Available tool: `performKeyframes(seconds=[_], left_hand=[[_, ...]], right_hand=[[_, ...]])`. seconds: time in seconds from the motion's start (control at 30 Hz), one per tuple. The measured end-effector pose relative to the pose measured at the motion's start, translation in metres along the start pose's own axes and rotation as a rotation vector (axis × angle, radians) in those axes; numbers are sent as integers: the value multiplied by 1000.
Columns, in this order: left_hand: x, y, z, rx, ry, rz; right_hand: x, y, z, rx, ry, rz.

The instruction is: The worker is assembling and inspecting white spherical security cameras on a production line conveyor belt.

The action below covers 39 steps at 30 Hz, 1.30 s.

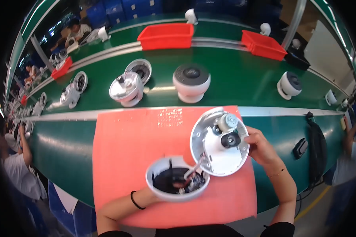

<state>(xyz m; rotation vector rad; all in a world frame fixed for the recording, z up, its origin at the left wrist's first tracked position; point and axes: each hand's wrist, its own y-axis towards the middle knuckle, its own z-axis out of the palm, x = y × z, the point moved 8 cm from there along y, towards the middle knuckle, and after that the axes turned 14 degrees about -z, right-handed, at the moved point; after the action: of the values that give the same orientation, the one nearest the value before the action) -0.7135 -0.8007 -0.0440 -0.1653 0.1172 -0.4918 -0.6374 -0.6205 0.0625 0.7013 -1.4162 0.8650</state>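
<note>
Long green conveyor belt (241, 75) w/ a metal rail, curving across the room. Salmon-pink rectangular work mat (126, 158) on the near bench. Two red plastic bins (166, 36) at back; blue crates (118, 10) behind.

My station on a factory assembly line

I sit at a long green conveyor belt (233, 79) carrying half-built white dome cameras (191, 83), red parts bins (166, 35) beyond, other workers (20, 166) alongside, a pink work mat (130, 158) before me.
</note>
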Motion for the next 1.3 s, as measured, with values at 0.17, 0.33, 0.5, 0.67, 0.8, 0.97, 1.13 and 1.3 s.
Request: performKeyframes(seconds=[0.17,0.33,0.5,0.67,0.8,0.97,1.13,1.3], left_hand=[[12,-48,-21,-369,80,109],[21,-72,2,-254,243,165],[39,-90,25,-321,312,255],[44,-95,33,-250,319,309],[31,-109,22,-484,844,296],[-17,-102,87,-488,1981,765],[-7,-52,125,-40,2426,884],[-29,-69,96,-53,2287,838]], right_hand=[[-28,1,12,204,-128,129],[1,9,28,65,-629,-329],[57,-73,165,683,-715,-905],[36,-95,212,866,-897,-894],[61,-96,195,717,-844,-940],[74,-106,187,803,-1239,-903],[86,-112,195,855,-1139,-808],[68,-79,163,784,-882,-454]])
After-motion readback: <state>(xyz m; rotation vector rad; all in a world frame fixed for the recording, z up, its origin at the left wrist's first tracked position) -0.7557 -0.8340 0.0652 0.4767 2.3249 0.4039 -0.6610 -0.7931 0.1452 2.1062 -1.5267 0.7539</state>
